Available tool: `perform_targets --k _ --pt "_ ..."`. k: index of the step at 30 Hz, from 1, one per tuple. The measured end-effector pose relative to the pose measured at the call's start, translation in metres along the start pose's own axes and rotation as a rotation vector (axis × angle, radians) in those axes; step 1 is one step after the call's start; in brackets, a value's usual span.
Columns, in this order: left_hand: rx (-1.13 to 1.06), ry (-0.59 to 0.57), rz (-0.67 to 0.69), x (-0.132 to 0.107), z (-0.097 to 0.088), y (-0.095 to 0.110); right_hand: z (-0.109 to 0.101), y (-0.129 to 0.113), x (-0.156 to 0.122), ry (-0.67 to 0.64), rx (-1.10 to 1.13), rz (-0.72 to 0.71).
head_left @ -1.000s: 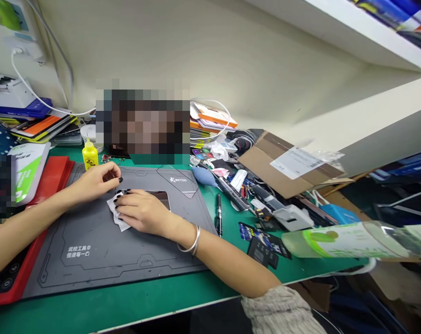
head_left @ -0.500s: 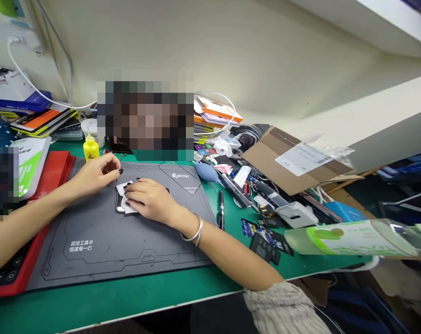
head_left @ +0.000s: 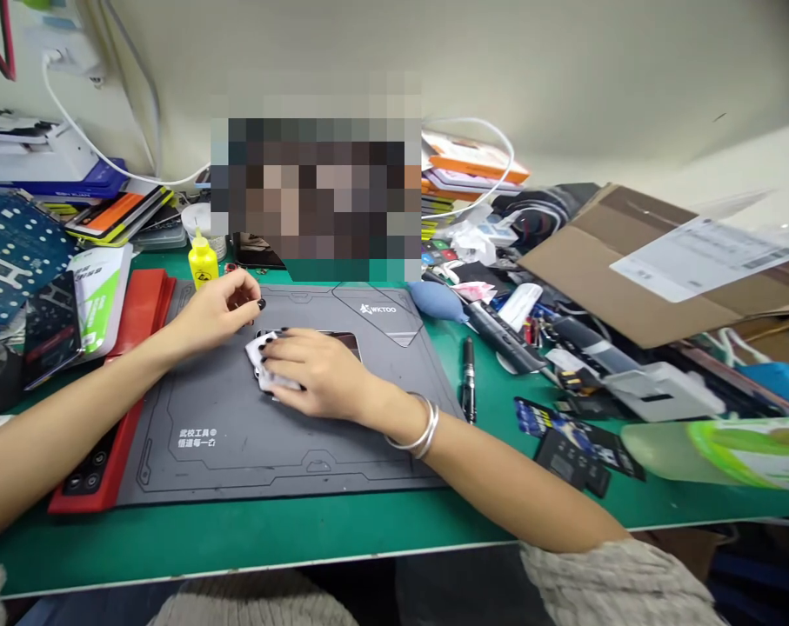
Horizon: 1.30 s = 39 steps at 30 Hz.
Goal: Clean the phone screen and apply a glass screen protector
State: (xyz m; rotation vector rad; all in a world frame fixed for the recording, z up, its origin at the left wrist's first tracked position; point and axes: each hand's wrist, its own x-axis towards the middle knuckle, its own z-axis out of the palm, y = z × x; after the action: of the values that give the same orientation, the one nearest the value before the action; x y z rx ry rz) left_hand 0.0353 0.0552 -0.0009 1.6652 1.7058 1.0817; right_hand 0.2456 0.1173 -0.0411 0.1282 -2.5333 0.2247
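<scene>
Cloth (head_left: 267,363) lies on the phone (head_left: 345,341) under my right hand (head_left: 319,376), fingers spread to press it down; my left hand (head_left: 217,311) pinches, holding what I can't tell.

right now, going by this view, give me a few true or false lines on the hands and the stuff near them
1. The right hand rests on a white cloth over a phone. True.
2. The left hand grips the yellow bottle. False: it is raised over the grey mat, apart from the bottle.
3. The bangles are on the left wrist. False: they are on the right wrist.
4. A black pen lies on the green table, right of the mat. True.
</scene>
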Motion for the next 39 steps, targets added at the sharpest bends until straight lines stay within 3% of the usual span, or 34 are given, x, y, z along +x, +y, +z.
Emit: perform_targets --k 4,9,14,20,26,31,36,39 --pt "-0.013 -0.009 0.001 0.001 0.000 0.001 0.001 -0.001 0.002 0.016 0.027 -0.073" --pt "-0.005 -0.014 -0.005 0.000 -0.001 0.004 0.001 0.007 0.002 0.023 -0.094 0.033" --pt "0.006 -0.022 -0.013 0.002 -0.002 0.002 0.005 0.001 0.002 -0.035 -0.058 -0.086" --pt "0.042 -0.023 -0.020 0.001 -0.005 0.004 0.000 0.014 0.000 0.011 -0.144 0.068" --pt "0.042 -0.028 -0.034 0.000 -0.007 0.004 0.000 0.010 0.001 -0.018 -0.103 -0.098" --pt "0.068 -0.011 -0.034 0.001 -0.009 0.004 -0.004 0.021 -0.002 -0.027 -0.180 0.062" --pt "0.062 -0.026 -0.047 0.001 -0.009 0.005 -0.006 0.010 -0.001 -0.070 -0.150 -0.102" --pt "0.065 -0.018 -0.054 0.001 -0.009 0.004 -0.005 0.010 -0.001 -0.061 -0.161 -0.100"
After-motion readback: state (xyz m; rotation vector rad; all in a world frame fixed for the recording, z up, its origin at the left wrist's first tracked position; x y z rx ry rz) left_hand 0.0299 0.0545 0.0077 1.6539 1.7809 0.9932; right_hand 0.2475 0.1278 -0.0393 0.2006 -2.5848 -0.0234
